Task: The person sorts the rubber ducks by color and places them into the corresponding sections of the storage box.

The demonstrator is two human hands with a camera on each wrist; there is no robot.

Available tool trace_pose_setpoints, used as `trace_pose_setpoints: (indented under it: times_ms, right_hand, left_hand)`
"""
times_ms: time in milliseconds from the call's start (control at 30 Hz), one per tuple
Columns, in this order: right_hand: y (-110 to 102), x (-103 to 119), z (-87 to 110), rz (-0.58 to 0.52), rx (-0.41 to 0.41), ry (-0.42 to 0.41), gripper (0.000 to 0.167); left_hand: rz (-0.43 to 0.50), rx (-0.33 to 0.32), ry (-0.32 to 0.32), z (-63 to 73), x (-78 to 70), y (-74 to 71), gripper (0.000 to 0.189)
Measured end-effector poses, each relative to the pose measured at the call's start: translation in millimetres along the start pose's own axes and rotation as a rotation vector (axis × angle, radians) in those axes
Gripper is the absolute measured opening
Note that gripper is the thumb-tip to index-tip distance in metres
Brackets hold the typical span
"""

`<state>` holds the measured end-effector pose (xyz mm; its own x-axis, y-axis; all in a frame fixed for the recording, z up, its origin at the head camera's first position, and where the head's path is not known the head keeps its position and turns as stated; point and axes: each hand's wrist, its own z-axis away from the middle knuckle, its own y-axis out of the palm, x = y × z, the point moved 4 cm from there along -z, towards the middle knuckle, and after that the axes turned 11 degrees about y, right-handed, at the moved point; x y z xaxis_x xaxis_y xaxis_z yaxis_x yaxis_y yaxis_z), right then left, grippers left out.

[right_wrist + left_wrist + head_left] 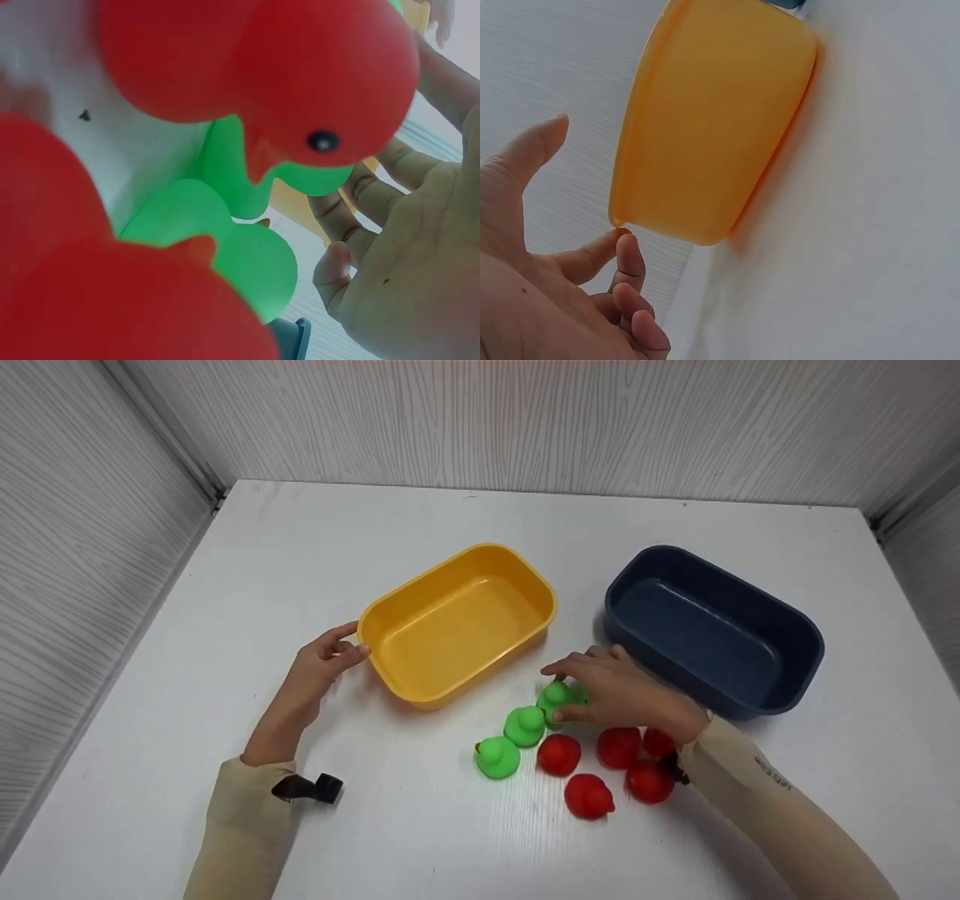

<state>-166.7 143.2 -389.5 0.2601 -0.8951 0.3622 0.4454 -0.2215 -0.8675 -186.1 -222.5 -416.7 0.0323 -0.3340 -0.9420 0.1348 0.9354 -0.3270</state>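
Observation:
My left hand (321,664) is at the left corner of a yellow tub (457,639), fingertips right at its rim. In the left wrist view the thumb (544,142) stands apart from the tub wall. My right hand (611,690) reaches over the green rubber ducks, fingers spread, with a green duck (555,695) between thumb and fingertips. Another green duck is partly hidden under that hand. Two more, a green duck (525,726) and a green duck (498,757), trail toward the front left. In the right wrist view a red duck (330,82) partly covers the fingertips.
A dark blue tub (712,630) stands to the right, just behind the right hand. Several red rubber ducks (589,796) lie in front of the green ones, some under the right wrist. Grey wood-grain panels (525,427) border the white table (390,825).

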Motion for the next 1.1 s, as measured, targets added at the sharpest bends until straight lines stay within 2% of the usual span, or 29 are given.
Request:
trace_pose_setpoints:
  times_ms: [300,767,1100]
  right_hand:
    - [0.4,-3.9,0.4,0.035,-0.012,0.008,0.051]
    - [1.8,-8.7,-2.3,-0.023,-0.023,0.028,0.036]
    - [-9.8,-10.1,2.9,-0.052,-0.036,0.049,0.037]
  left_hand:
    - [-0.032,0.011,0.007,0.4,3.2,6.1,0.068]
    - [-0.056,0.033,-0.006,0.3,0.1,7.3,0.071]
    - [-0.054,0.03,0.0,-2.1,0.0,8.8,0.071]
